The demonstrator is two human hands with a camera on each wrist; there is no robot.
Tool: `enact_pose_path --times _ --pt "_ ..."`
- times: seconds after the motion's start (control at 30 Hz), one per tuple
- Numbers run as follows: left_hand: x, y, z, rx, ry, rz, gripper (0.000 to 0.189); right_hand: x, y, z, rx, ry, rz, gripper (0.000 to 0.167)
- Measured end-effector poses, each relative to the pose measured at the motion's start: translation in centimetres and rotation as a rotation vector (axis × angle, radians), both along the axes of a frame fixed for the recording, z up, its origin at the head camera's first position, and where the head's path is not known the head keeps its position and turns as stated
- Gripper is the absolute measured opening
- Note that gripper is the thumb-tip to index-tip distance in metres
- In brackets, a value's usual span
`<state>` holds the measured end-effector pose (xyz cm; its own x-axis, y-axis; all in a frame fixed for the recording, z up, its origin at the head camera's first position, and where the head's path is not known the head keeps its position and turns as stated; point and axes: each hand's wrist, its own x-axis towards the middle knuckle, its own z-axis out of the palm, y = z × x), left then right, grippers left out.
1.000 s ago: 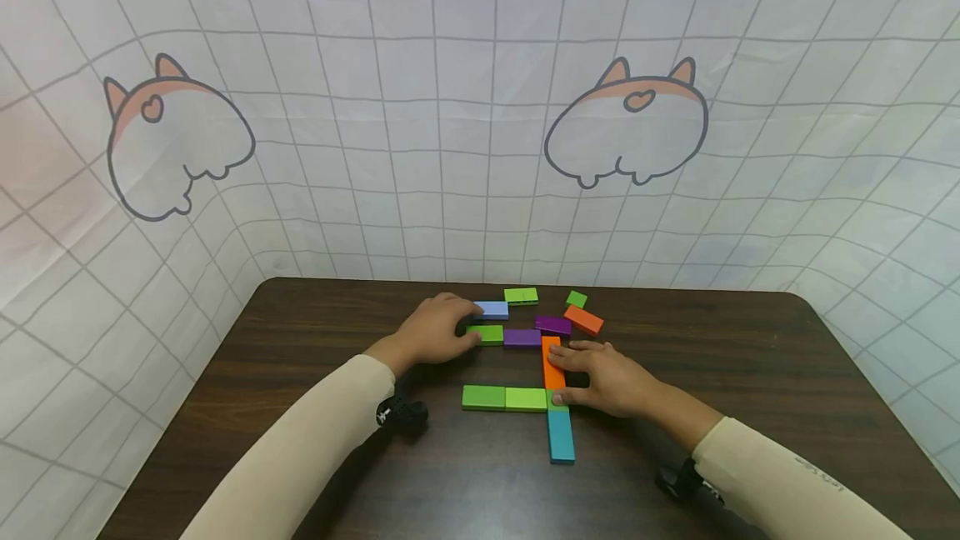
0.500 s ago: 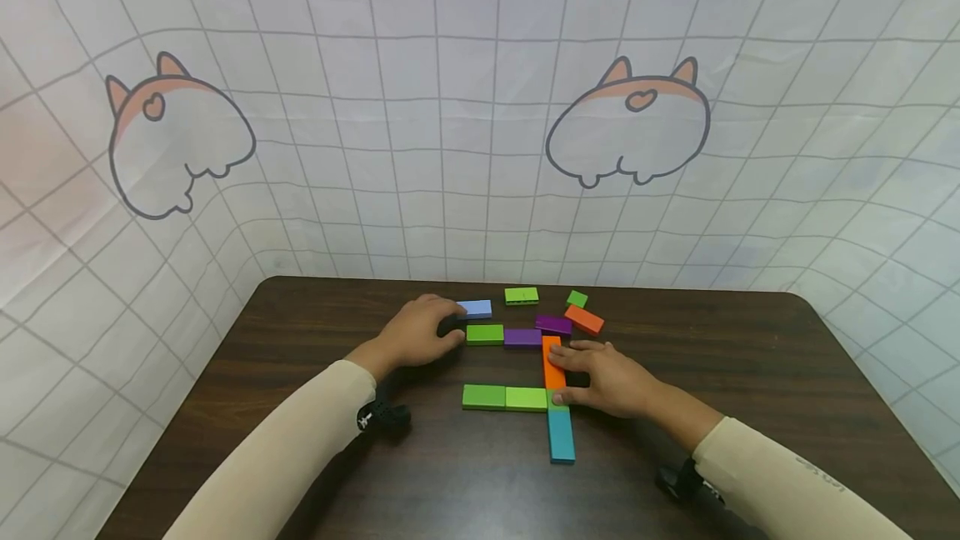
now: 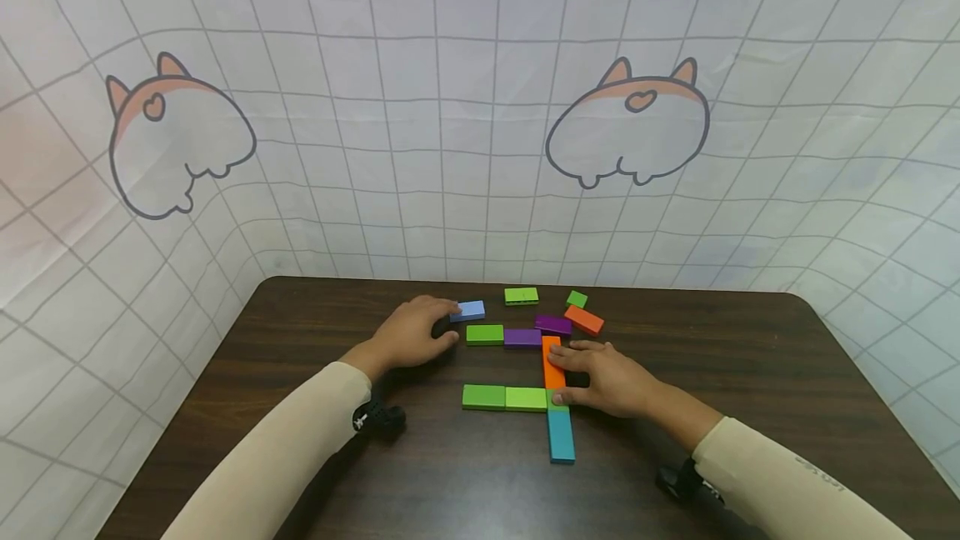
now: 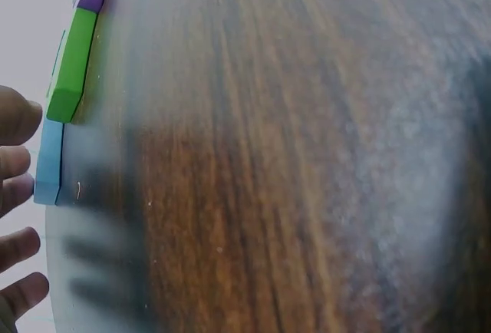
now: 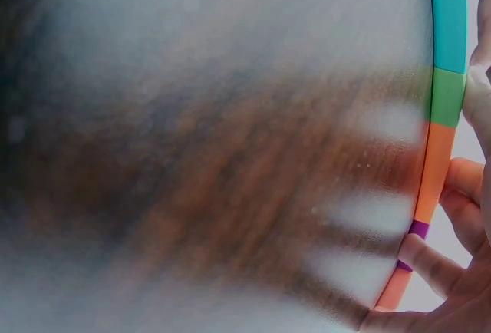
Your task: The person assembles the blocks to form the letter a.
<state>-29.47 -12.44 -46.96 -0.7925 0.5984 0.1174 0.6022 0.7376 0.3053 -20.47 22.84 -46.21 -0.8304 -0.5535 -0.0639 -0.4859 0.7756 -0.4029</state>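
Note:
My left hand (image 3: 412, 333) touches the left end of a light blue block (image 3: 469, 311) with its fingertips, the fingers spread and loose. The left wrist view has that blue block (image 4: 48, 164) beside the fingertips, beyond a green block (image 4: 73, 68). My right hand (image 3: 611, 377) rests its fingertips on an upright-running orange block (image 3: 553, 365). Its thumb lies on a small green block (image 5: 448, 97) between the orange one and a teal block (image 3: 560, 437). Left of the orange block's top, a green block (image 3: 484, 335) and a purple block (image 3: 522, 338) lie end to end.
Two green blocks (image 3: 504, 398) form a lower row running left from the small green one. Behind lie a lime block (image 3: 521, 297), a dark purple block (image 3: 553, 324), an orange-red block (image 3: 584, 320) and a small green piece (image 3: 577, 299). A patterned cloth backs the dark table (image 3: 712, 357).
My left hand has slid left, bringing the light blue block along, and the block is now slightly angled. The left end of the green block beside it is uncovered. My right hand stays put.

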Motion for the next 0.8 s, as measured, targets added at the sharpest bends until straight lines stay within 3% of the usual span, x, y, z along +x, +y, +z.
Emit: enact_pose_path --times 0.8 --pt "0.26 -0.36 0.54 -0.01 0.013 0.068 0.041 -0.05 0.03 -0.04 -0.001 -0.001 -0.001 0.074"
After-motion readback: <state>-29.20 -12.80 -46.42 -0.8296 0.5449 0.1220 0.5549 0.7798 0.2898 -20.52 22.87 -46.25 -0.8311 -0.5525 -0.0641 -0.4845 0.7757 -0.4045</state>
